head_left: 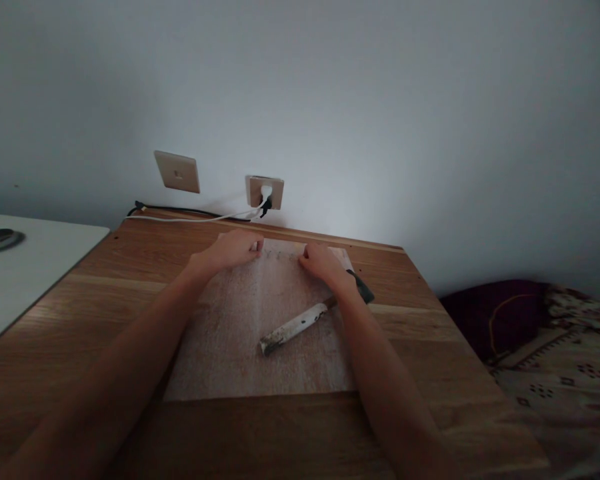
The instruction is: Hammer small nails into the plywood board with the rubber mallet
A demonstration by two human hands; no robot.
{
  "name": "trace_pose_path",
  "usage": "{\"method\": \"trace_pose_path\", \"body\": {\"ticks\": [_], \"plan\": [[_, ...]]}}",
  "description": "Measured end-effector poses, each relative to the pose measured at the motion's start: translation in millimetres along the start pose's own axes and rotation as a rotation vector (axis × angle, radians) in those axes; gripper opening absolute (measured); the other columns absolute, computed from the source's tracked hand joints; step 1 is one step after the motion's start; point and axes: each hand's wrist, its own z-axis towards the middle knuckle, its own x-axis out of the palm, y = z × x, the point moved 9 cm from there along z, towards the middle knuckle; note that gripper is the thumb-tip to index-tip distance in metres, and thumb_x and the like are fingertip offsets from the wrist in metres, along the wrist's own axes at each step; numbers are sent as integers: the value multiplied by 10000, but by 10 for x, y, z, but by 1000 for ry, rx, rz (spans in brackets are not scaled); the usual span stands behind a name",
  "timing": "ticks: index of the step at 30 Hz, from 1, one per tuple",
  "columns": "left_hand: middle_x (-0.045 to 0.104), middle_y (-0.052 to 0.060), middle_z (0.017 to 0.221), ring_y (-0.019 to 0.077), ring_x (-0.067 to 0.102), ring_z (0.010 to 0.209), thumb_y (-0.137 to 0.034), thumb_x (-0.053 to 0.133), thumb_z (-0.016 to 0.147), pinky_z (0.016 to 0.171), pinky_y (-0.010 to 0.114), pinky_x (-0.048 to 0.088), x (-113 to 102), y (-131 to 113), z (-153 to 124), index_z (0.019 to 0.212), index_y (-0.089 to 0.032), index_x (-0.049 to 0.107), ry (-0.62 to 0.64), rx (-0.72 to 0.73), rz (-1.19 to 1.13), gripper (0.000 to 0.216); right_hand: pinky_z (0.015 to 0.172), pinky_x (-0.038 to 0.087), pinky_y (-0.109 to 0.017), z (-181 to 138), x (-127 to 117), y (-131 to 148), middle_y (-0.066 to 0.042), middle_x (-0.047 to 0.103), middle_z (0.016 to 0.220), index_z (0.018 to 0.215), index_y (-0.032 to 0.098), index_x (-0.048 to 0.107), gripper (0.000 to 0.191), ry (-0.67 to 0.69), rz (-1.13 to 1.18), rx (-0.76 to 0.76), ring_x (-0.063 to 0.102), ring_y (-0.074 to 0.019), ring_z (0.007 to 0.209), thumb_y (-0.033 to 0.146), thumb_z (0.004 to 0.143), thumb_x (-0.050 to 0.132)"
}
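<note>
A pale wooden board (240, 340) lies on the wooden table (130, 280) in front of me. My left hand (236, 249) and my right hand (323, 261) rest at the board's far edge, fingers curled and pinched near a row of small dark marks or nails (280, 255) that I cannot make out clearly. A hammer (300, 325) with a whitish, worn handle lies on the board, its dark head partly hidden under my right wrist.
Two wall plates (177, 171) sit above the table's far edge; the right one (265, 192) has a white plug and cables running left. A white table (25, 267) with a dark round object stands at the left. Patterned fabric (555, 347) lies at the right.
</note>
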Motion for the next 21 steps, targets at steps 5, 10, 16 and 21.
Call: {"method": "trace_pose_path", "body": {"ticks": [5,10,16,21], "plan": [[681,72,849,229,624,809,-413,511,928,748,346,478,-125,27,48,877,-191,650,-161,-49,-246,267,752,508,-321,109,-175,46,-118,699,806,745,205,618,223,-63,173,-32,672,-255,854,283,930,522],[612,69,719,157,507,579,-307,396,920,531,297,375,71,98,100,850,-195,580,-84,-226,-776,226,451,340,-241,156,-279,69,-14,528,677,766,247,488,252,-48,593,-57,446,-146,535,395,943,387],[730,74,860,208,672,795,-335,516,898,678,297,491,150,6,127,831,-183,649,-44,-169,-439,213,485,292,-234,151,-42,103,26,462,617,663,241,461,255,-23,610,-26,397,-125,538,349,891,491],[769,83,927,228,702,843,-302,614,888,794,315,517,192,-195,98,1053,-167,730,-2,-5,-194,243,545,318,-246,161,111,156,32,472,580,620,237,473,362,34,435,-56,446,-139,566,378,953,486]]}}
